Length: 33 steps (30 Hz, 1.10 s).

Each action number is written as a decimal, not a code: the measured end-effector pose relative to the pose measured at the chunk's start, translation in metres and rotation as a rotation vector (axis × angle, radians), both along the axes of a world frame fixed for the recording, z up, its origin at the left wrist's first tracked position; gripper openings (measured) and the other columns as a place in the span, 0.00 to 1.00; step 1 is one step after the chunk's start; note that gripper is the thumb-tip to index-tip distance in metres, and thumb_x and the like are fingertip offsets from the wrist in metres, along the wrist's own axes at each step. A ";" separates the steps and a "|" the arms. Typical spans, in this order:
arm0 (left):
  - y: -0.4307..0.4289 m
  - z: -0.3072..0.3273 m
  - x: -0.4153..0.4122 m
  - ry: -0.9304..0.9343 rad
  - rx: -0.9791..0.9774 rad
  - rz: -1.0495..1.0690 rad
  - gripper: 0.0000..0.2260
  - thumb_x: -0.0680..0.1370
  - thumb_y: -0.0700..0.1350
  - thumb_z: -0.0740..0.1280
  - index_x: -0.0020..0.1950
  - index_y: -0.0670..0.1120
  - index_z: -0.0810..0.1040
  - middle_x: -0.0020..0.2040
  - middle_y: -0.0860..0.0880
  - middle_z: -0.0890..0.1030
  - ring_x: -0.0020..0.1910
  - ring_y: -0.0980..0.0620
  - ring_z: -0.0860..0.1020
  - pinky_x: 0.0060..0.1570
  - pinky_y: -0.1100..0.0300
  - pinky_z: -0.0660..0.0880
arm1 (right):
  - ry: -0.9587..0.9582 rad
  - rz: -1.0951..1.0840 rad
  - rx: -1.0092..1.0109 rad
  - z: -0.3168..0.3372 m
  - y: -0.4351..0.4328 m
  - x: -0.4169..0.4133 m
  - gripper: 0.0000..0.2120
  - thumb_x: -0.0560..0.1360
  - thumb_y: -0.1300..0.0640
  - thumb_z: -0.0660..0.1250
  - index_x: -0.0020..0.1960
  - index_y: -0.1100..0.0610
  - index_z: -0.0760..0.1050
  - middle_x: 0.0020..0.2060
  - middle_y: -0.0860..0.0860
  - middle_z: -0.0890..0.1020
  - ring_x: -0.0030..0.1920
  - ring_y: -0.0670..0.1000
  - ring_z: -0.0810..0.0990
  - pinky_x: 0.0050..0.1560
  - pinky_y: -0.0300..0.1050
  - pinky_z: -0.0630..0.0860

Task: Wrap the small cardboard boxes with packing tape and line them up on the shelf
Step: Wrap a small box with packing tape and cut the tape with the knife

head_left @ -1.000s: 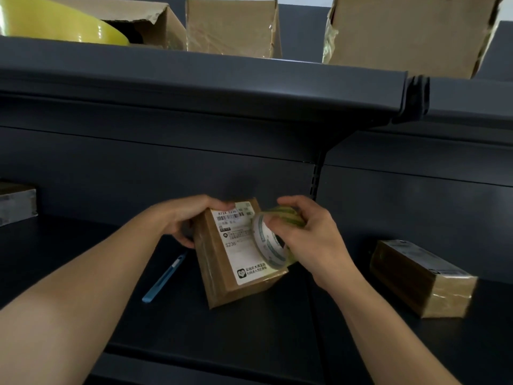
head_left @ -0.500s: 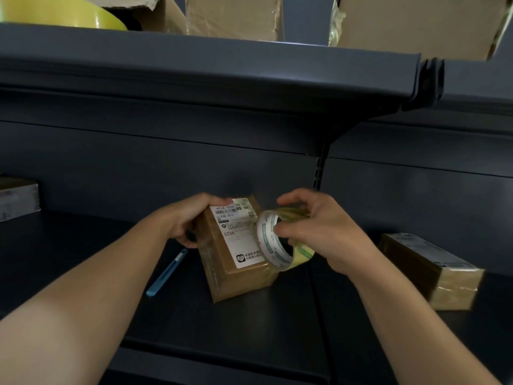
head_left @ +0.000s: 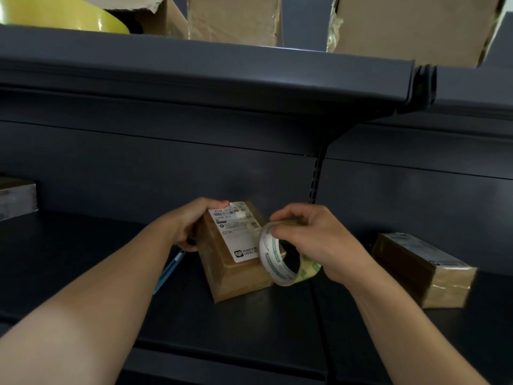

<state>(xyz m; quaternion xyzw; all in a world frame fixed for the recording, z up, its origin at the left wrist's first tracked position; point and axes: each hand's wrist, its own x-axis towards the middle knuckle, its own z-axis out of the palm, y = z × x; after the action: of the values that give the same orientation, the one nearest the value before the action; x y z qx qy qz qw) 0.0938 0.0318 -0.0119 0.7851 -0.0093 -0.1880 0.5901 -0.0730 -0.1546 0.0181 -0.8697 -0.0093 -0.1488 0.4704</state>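
A small brown cardboard box (head_left: pixel 236 270) with a white shipping label on top stands on the dark shelf (head_left: pixel 249 323) in the middle. My left hand (head_left: pixel 191 223) grips its far left corner, fingers curled over the top edge. My right hand (head_left: pixel 313 237) holds a roll of clear packing tape (head_left: pixel 280 268) against the box's right side, thumb and fingers pinching the roll's top. A second box (head_left: pixel 422 269), wrapped in glossy tape, lies on the shelf at the right.
A blue utility knife (head_left: pixel 169 270) lies on the shelf under my left forearm. Another wrapped box (head_left: pixel 16 198) sits at the far left. The upper shelf (head_left: pixel 205 76) overhangs, carrying a large yellow tape roll (head_left: pixel 61 15) and several cardboard boxes (head_left: pixel 233 20).
My right hand has drawn the tape roll off the label to the box's right edge and lower. The left hand keeps its grip on the box, which has turned slightly.
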 end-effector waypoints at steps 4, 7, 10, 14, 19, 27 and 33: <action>-0.001 -0.001 0.001 0.009 0.006 -0.019 0.26 0.67 0.63 0.70 0.57 0.48 0.79 0.53 0.44 0.81 0.54 0.44 0.77 0.50 0.50 0.72 | 0.047 0.018 -0.005 0.003 -0.005 -0.003 0.07 0.70 0.53 0.72 0.48 0.46 0.81 0.45 0.45 0.83 0.47 0.45 0.82 0.52 0.45 0.80; -0.001 -0.001 0.002 0.004 0.004 -0.019 0.26 0.67 0.63 0.70 0.57 0.48 0.79 0.53 0.44 0.81 0.53 0.44 0.77 0.47 0.51 0.72 | 0.067 0.030 0.020 0.005 -0.007 -0.007 0.11 0.70 0.54 0.73 0.51 0.48 0.79 0.44 0.47 0.82 0.44 0.45 0.81 0.49 0.44 0.80; 0.000 -0.003 0.003 0.003 0.004 -0.008 0.25 0.67 0.63 0.70 0.57 0.48 0.79 0.53 0.43 0.81 0.53 0.44 0.77 0.52 0.49 0.72 | 0.092 0.062 0.139 0.005 -0.005 -0.012 0.14 0.69 0.54 0.75 0.53 0.51 0.78 0.43 0.49 0.82 0.37 0.44 0.82 0.38 0.38 0.77; 0.002 -0.007 0.006 0.009 -0.002 0.008 0.26 0.66 0.63 0.70 0.56 0.48 0.79 0.54 0.43 0.81 0.54 0.44 0.78 0.56 0.48 0.72 | 0.028 0.042 0.301 -0.007 0.000 -0.015 0.12 0.70 0.57 0.75 0.52 0.53 0.78 0.43 0.53 0.84 0.40 0.47 0.84 0.40 0.42 0.81; 0.000 -0.010 0.007 0.027 -0.011 -0.006 0.26 0.67 0.63 0.70 0.57 0.47 0.79 0.54 0.43 0.81 0.54 0.43 0.77 0.55 0.48 0.72 | 0.055 -0.028 0.307 -0.025 0.007 -0.013 0.04 0.71 0.59 0.73 0.45 0.55 0.81 0.42 0.53 0.85 0.45 0.52 0.84 0.49 0.48 0.80; 0.006 -0.020 0.010 0.070 0.008 -0.014 0.28 0.66 0.64 0.71 0.58 0.47 0.78 0.55 0.42 0.81 0.55 0.42 0.77 0.58 0.46 0.73 | 0.167 -0.040 0.258 -0.039 0.012 -0.007 0.04 0.71 0.55 0.73 0.46 0.53 0.81 0.42 0.51 0.85 0.43 0.50 0.84 0.48 0.48 0.81; 0.002 -0.014 -0.001 -0.092 0.161 -0.034 0.27 0.72 0.61 0.68 0.63 0.45 0.73 0.60 0.49 0.74 0.66 0.45 0.70 0.60 0.54 0.64 | 0.167 -0.025 0.270 -0.038 0.013 -0.003 0.04 0.72 0.56 0.72 0.46 0.54 0.81 0.40 0.52 0.85 0.41 0.50 0.84 0.46 0.48 0.80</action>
<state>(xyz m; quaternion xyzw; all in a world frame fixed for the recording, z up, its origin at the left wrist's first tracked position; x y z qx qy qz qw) 0.0933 0.0339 -0.0256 0.8375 -0.0348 -0.1618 0.5208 -0.0756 -0.1412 -0.0204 -0.8079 0.0610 -0.0818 0.5805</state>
